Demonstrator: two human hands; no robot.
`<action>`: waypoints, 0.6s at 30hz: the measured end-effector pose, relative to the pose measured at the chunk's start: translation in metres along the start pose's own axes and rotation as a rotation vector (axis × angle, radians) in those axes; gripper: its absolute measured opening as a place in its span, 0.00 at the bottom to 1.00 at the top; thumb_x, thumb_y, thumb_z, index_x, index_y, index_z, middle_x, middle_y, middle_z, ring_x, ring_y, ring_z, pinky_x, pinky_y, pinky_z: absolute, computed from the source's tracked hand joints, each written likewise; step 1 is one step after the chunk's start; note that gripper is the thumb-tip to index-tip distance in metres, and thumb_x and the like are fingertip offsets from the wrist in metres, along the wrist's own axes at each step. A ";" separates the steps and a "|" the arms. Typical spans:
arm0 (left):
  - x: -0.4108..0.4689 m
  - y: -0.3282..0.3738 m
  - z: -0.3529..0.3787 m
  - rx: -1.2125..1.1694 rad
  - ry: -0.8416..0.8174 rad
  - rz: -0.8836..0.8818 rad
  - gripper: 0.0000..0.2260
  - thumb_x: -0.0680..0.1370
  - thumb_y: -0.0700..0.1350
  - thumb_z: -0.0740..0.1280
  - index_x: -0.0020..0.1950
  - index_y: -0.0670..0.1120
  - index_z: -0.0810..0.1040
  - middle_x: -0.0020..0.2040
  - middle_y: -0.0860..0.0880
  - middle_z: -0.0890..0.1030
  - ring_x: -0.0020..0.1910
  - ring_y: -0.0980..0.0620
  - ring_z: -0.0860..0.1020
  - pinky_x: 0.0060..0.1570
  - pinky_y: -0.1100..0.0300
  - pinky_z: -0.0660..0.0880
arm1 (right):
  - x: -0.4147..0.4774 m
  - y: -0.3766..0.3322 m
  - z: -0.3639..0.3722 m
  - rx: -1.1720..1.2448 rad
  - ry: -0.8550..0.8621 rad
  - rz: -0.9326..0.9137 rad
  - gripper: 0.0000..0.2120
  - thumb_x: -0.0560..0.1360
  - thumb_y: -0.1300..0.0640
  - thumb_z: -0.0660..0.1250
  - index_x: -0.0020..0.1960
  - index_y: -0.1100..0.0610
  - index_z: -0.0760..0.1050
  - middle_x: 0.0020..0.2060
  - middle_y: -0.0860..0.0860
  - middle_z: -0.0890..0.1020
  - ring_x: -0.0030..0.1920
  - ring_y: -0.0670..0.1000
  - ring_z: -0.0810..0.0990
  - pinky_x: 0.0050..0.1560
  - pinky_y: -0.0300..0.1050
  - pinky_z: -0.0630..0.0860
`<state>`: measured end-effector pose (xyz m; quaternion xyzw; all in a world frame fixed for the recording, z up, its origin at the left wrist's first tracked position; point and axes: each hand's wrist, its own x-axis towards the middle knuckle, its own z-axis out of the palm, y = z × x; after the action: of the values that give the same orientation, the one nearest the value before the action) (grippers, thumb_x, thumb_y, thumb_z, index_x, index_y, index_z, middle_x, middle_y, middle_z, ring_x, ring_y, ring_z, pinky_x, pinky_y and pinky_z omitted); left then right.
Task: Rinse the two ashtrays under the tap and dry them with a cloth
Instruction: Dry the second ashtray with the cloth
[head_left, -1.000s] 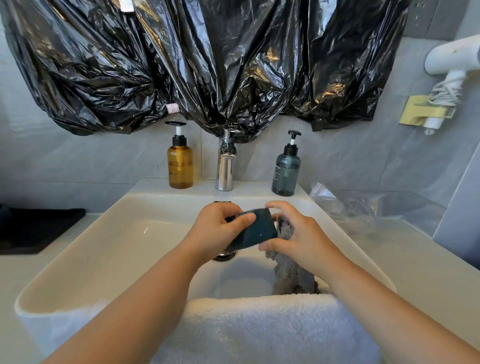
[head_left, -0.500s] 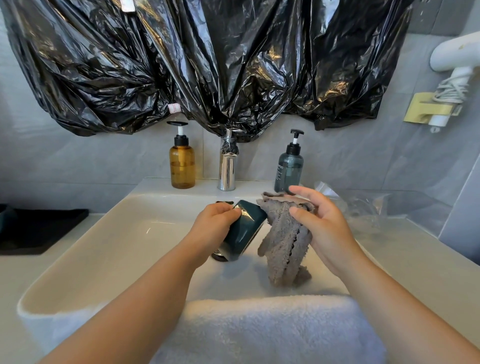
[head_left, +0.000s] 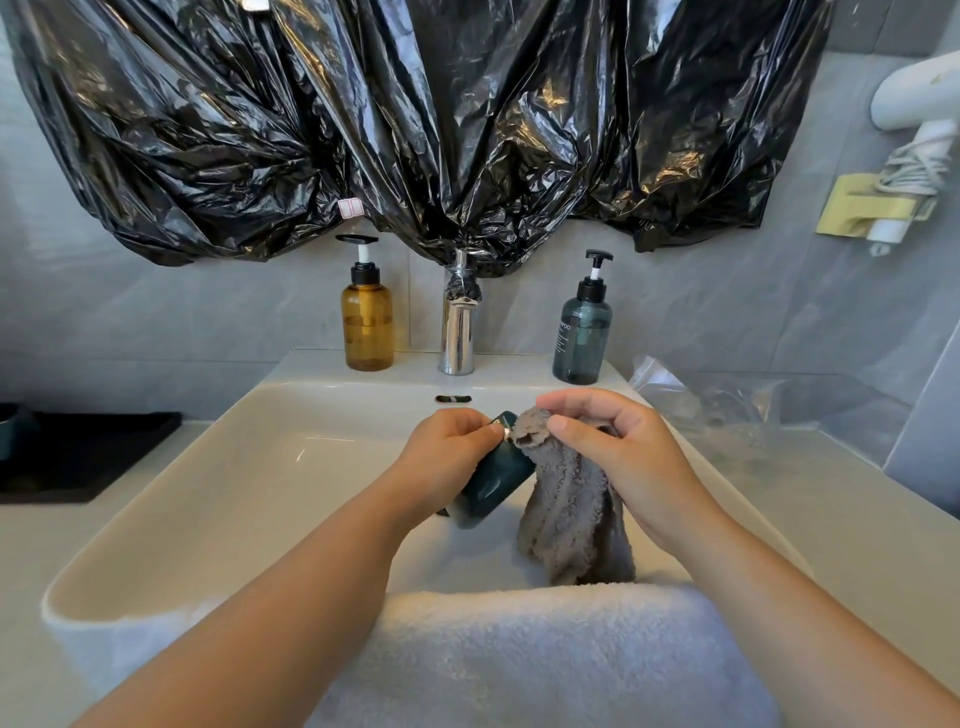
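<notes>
Over the white sink (head_left: 218, 499), my left hand (head_left: 447, 452) grips a dark teal ashtray (head_left: 493, 483), tilted with its rim toward the right. My right hand (head_left: 618, 457) holds a grey cloth (head_left: 566, 514) bunched at the top, pressed against the ashtray's rim, its tail hanging down into the basin. The chrome tap (head_left: 458, 332) stands at the back of the sink, and I see no water running. A second dark teal object (head_left: 13, 428) sits at the far left edge on a black mat (head_left: 88, 452); only part of it shows.
An amber pump bottle (head_left: 367, 322) and a grey-green pump bottle (head_left: 582, 332) flank the tap. A white towel (head_left: 545, 649) drapes over the sink's front rim. Black plastic sheeting (head_left: 415, 119) hangs over the wall above. Clear plastic wrap (head_left: 727, 405) lies on the counter at right.
My right hand let go of the ashtray, lifted the grey cloth out of the basin, and brought its bunched top against the ashtray's rim. My left hand tilted the ashtray.
</notes>
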<state>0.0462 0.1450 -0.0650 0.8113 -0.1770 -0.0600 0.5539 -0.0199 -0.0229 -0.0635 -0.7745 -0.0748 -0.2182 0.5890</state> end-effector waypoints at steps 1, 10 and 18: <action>0.000 -0.001 0.000 0.008 0.003 0.006 0.12 0.80 0.47 0.62 0.50 0.40 0.80 0.48 0.38 0.83 0.43 0.47 0.77 0.46 0.54 0.73 | 0.000 0.001 0.003 -0.035 0.004 -0.017 0.08 0.75 0.59 0.70 0.50 0.48 0.83 0.46 0.44 0.85 0.51 0.45 0.81 0.55 0.39 0.76; -0.003 0.002 -0.001 0.010 0.017 0.034 0.12 0.81 0.48 0.61 0.49 0.43 0.81 0.48 0.41 0.82 0.48 0.44 0.79 0.49 0.53 0.76 | 0.002 0.003 0.007 -0.174 0.024 0.010 0.08 0.72 0.58 0.74 0.47 0.46 0.84 0.46 0.43 0.85 0.50 0.42 0.81 0.56 0.43 0.77; -0.005 0.003 -0.001 0.026 -0.024 0.046 0.11 0.81 0.47 0.62 0.49 0.42 0.80 0.47 0.41 0.83 0.45 0.46 0.79 0.44 0.56 0.75 | 0.004 0.004 0.014 -0.226 0.136 -0.084 0.07 0.71 0.58 0.74 0.47 0.49 0.85 0.43 0.44 0.85 0.48 0.41 0.81 0.52 0.36 0.77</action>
<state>0.0409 0.1472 -0.0624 0.8135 -0.2028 -0.0547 0.5422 -0.0113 -0.0113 -0.0686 -0.8154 -0.0419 -0.3018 0.4922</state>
